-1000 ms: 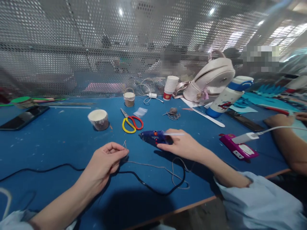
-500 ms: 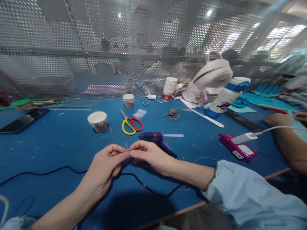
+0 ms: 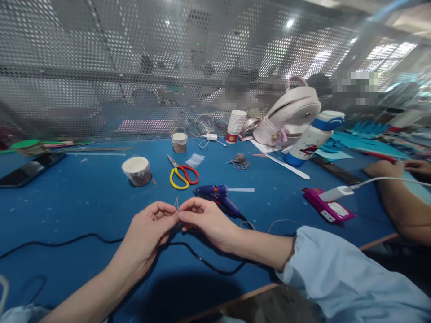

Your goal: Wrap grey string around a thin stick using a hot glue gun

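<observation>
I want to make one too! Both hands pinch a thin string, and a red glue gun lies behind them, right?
Not quite: the head view shows the glue gun is blue, not red. The left hand and right hand do pinch a thin string, with it lying behind them.

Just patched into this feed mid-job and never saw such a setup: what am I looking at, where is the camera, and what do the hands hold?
No machine here: a person works with two bare hands, filmed by one head-worn camera looking forward and down. The left hand and right hand meet, both pinching a thin grey string above the blue worktable. Behind them lie a blue glue gun, yellow-and-red-handled scissors and a white paper cup; a black cable snakes past the wrists. The forearm at far right is another person's.
</observation>
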`<state>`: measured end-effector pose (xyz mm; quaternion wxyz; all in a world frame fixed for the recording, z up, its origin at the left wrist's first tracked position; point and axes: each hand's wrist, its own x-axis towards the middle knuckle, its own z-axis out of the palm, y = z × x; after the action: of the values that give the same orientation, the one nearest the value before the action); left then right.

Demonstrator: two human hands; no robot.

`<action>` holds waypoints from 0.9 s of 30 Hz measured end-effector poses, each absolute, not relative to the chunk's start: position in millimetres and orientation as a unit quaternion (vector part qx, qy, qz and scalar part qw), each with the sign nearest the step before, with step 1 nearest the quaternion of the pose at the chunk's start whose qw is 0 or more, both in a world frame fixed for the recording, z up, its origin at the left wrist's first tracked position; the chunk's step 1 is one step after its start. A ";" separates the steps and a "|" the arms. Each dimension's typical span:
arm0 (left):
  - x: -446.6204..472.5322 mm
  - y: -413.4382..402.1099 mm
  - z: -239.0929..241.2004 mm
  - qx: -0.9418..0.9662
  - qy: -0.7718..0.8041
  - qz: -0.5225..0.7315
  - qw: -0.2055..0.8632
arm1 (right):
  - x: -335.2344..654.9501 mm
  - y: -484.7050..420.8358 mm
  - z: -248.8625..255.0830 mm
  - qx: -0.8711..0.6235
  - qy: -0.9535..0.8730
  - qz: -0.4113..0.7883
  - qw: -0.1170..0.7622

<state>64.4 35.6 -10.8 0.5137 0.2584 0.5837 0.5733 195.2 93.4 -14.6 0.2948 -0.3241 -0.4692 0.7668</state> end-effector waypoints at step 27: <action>65.6 35.2 -14.5 0.261 0.582 0.569 0.518 | 192.8 96.9 -17.7 -0.350 -0.584 0.655 0.327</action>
<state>65.6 35.2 -14.5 0.5184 0.2609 0.5825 0.5691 192.8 96.9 -17.7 0.3265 -0.3502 -0.5843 0.6552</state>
